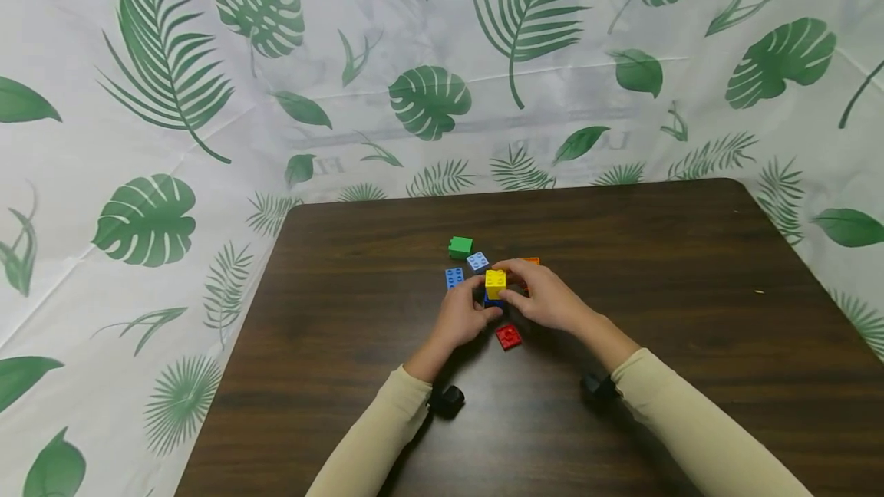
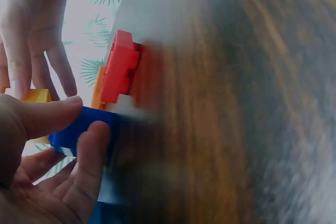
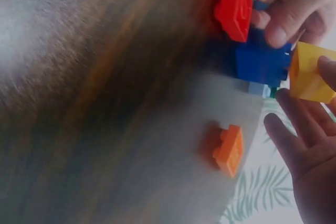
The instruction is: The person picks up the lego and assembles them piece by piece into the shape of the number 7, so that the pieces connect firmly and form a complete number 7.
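Observation:
My left hand (image 1: 464,314) grips a dark blue toy brick (image 2: 86,121) between thumb and fingers, low over the table. Right above its studs is a yellow brick (image 1: 495,282), pinched by my right hand (image 1: 549,297). In the right wrist view a narrow gap shows between the yellow brick and the studs of the blue one. A red brick (image 1: 509,336) lies just in front of the hands. Partly hidden behind my right hand is an orange brick (image 1: 531,260), which shows whole in the right wrist view.
Beyond my left hand lie a blue brick (image 1: 453,278), a light blue brick (image 1: 477,261) and a green brick (image 1: 460,247). The dark wooden table (image 1: 345,267) ends at a leaf-patterned sheet (image 1: 331,98) behind it. A small pale scrap (image 1: 759,292) lies far right.

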A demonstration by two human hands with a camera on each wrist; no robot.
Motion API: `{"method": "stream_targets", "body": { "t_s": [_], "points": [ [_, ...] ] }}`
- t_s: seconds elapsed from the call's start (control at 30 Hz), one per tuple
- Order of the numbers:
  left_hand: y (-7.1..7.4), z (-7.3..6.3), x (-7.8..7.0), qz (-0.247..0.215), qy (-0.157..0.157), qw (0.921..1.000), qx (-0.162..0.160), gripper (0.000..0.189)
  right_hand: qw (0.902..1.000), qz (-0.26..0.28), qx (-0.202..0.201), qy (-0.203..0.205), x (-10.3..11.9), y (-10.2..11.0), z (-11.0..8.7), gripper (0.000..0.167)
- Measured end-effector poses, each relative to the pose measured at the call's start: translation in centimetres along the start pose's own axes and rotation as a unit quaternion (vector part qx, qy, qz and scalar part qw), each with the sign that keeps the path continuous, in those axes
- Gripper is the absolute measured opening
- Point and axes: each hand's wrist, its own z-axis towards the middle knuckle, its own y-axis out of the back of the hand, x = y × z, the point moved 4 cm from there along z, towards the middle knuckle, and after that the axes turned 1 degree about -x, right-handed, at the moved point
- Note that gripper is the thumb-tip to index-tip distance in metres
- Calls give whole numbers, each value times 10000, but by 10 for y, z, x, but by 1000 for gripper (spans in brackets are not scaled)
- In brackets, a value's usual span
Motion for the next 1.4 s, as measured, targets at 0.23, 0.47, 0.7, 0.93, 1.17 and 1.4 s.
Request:
{"method": "stream_targets", "body": {
  "t_s": [0.23,0.47,0.7,0.93,1.17,1.4],
  "points": [
    [-6,5,8,-917,-27,9958,-83,44,10000,9,75,-20,-3,-5,1,46],
    [-7,5,11,-1290,21,9916,37,39,9998,-53,175,-56,-4,-5,1,45],
    [-8,7,14,-1376,-19,9905,66,35,9989,-431,182,-73,-1,-3,0,46],
    [-6,8,14,-1323,-157,9910,136,35,9958,-881,242,-71,4,-1,0,47],
    [-3,10,14,-1402,-302,9893,278,38,9969,-734,220,-175,1,-2,0,47],
    [-4,10,17,-1452,-229,9884,371,36,9974,-655,253,-157,-1,-5,-1,47]
  ]
}}
